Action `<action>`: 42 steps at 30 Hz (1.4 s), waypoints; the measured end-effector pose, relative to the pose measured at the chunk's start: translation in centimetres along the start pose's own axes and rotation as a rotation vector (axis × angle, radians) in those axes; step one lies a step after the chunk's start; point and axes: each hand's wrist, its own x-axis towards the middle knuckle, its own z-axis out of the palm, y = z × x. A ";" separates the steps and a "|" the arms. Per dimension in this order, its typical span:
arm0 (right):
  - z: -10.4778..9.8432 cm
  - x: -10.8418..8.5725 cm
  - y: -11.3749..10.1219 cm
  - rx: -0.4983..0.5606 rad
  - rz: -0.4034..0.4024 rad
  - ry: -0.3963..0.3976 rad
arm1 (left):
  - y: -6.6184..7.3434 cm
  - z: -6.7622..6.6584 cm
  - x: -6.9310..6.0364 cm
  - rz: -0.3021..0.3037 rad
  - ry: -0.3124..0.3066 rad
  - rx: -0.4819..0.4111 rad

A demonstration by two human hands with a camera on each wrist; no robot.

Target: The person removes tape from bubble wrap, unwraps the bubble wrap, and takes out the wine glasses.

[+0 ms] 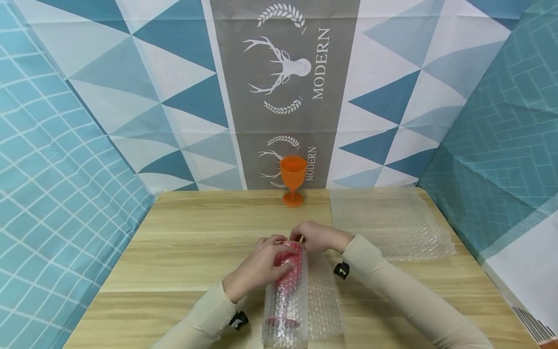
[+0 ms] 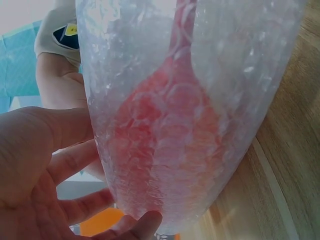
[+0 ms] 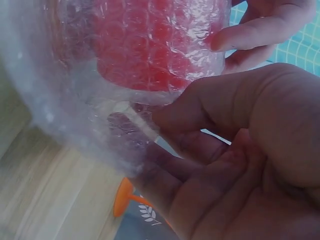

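Note:
A red-pink goblet (image 1: 294, 277) lies on its side inside a roll of clear bubble wrap (image 1: 285, 337), its bowl pointing away and its foot near the table's front. My left hand (image 1: 260, 267) holds the wrapped bowl, with fingers curved over its left side. At the rim end, my right hand (image 1: 320, 236) pinches the edge of the wrap between thumb and fingers. The right wrist view shows that pinched wrap (image 3: 125, 127) just past the goblet's rim. A loose flap of wrap (image 1: 323, 300) spreads to the right on the table.
An orange goblet (image 1: 293, 177) stands upright at the table's back edge. Another flat sheet of bubble wrap (image 1: 388, 223) lies at the back right of the wooden table (image 1: 183, 242). Patterned cloth walls (image 1: 183, 72) rise behind and at both sides.

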 end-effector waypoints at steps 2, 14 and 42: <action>0.2 0.1 0.1 -0.005 0.001 0.001 | 0.0 0.1 0.0 -0.008 0.001 0.000; 0.7 0.1 0.8 0.028 0.046 0.045 | -0.2 0.2 -0.2 -0.030 0.018 -0.019; 1.0 -0.3 3.4 0.060 0.079 0.135 | -1.3 0.0 -0.9 -0.048 0.051 -0.137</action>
